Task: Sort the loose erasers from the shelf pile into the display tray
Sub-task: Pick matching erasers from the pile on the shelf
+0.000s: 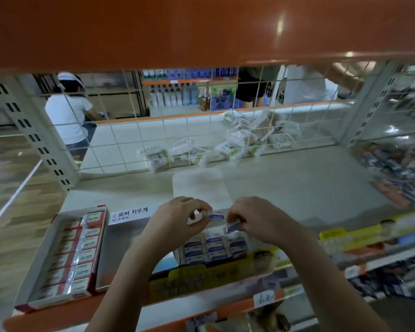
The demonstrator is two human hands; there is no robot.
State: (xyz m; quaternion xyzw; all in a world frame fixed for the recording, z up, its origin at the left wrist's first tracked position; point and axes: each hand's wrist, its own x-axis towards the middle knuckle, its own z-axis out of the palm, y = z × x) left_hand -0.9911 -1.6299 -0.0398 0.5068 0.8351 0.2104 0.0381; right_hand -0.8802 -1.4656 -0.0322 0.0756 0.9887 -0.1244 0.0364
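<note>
Two erasers | left hand pinches one; right hand another (above tray)

Overhead light glares off the glossy orange shelf panel above, the shelf interior sits dimmer, motion blur smears the packets at right, and wide-angle distortion bends the frame's edges throughout.

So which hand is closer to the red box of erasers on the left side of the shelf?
Left. The left hand is nearer the red box, though apart from it, pinching a blue eraser. The right hand is farther right, holding another eraser.
</note>
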